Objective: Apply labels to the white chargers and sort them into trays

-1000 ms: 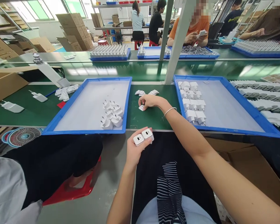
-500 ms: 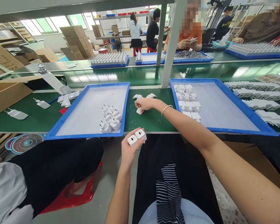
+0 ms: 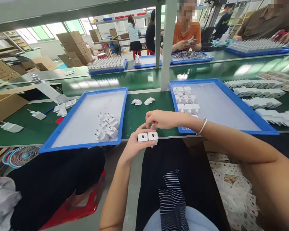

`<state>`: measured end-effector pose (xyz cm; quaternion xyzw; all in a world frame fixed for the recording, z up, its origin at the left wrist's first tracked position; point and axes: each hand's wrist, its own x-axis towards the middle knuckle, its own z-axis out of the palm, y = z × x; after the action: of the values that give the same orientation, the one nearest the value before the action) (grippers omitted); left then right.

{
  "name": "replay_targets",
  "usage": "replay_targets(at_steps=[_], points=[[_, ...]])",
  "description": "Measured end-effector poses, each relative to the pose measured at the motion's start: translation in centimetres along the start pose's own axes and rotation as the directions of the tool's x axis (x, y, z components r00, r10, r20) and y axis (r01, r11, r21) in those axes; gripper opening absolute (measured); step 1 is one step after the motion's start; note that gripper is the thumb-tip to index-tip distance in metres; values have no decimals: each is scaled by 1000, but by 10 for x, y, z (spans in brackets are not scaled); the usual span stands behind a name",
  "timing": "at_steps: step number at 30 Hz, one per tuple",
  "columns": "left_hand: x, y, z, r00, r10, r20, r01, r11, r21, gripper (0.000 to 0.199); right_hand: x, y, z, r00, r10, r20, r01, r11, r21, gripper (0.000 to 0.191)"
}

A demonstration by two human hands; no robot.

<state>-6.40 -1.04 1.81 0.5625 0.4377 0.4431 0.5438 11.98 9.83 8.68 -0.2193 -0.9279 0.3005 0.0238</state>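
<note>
Two white USB chargers (image 3: 147, 137) sit side by side in my left hand (image 3: 132, 144), their port faces turned up toward me. The fingers of that hand are closed around them, just over the table's front edge. Right behind them, my right hand (image 3: 161, 119) pinches a white charger (image 3: 153, 126), mostly covered by the fingers. Farther back on the green table lie two small groups of white chargers, a left one (image 3: 136, 102) and a right one (image 3: 149, 101).
A blue-rimmed tray (image 3: 125, 115) on the left holds several chargers with pins up. Another blue-rimmed tray (image 3: 245, 112) on the right has rows of them. Charger rows (image 3: 260, 93) stand farther right. A metal post (image 3: 167, 48) rises behind; co-workers sit across the line.
My right hand has lifted a white charger from the table and brought it back to my left hand. My left hand has risen slightly and turned the two chargers level. The view has shifted a little.
</note>
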Motion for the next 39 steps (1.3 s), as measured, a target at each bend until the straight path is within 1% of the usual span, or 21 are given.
replay_targets(at_steps=[2,4,6,8,10,13,15,17,19,21,23,24,26,28,29,30,33,36,39], points=[[11,5,7,990,-48,134,49,999,-2,42,-14,-7,-3,999,-9,45,10,1000,-26,29],[19,8,15,977,-76,201,83,996,-22,45,-25,-11,-7,998,11,57,-7,997,-76,23],[24,10,24,972,-85,219,102,992,-69,46,-37,-12,-12,999,37,19,-34,991,-126,20],[27,11,32,971,-74,226,103,987,-120,46,-47,-12,-15,998,49,-28,-53,987,-149,23],[29,12,39,969,-59,239,96,984,-147,46,-57,-11,-17,997,53,-50,-60,989,-136,24],[32,13,45,963,-71,259,107,986,-126,46,-67,-10,-18,995,80,-53,-85,992,-91,26],[33,12,48,966,-78,248,110,987,-121,45,-71,-9,-16,994,90,-64,-93,994,-50,27],[32,9,49,970,-68,233,106,982,-155,44,-75,-7,-12,990,81,-113,-80,997,14,28],[31,7,49,972,-47,229,98,971,-216,45,-79,-5,-6,976,45,-211,-23,994,105,31],[29,5,48,970,-36,239,97,964,-246,47,-82,-1,0,946,7,-324,59,980,192,34],[29,5,46,969,-31,243,83,975,-206,46,-84,3,5,917,-11,-399,114,965,235,34],[29,5,45,972,-24,234,60,987,-147,45,-83,5,5,909,-7,-418,117,964,238,34],[31,6,43,985,7,174,-14,999,38,42,-79,11,3,907,20,-420,77,974,214,33],[34,8,39,994,37,98,-58,974,220,40,-71,17,0,921,72,-383,8,979,203,31],[34,8,37,997,36,73,-54,961,270,39,-65,21,-1,930,104,-352,-30,978,209,30],[34,9,34,998,23,58,-39,957,289,38,-58,25,0,938,135,-319,-66,974,217,29],[29,10,25,997,-40,67,22,967,255,38,-39,39,8,951,190,-245,-138,967,214,29],[23,10,18,996,-73,52,56,961,271,38,-25,50,21,954,210,-212,-171,968,186,31],[21,7,16,993,-117,28,104,952,288,38,-21,53,29,954,230,-194,-198,965,171,36]])
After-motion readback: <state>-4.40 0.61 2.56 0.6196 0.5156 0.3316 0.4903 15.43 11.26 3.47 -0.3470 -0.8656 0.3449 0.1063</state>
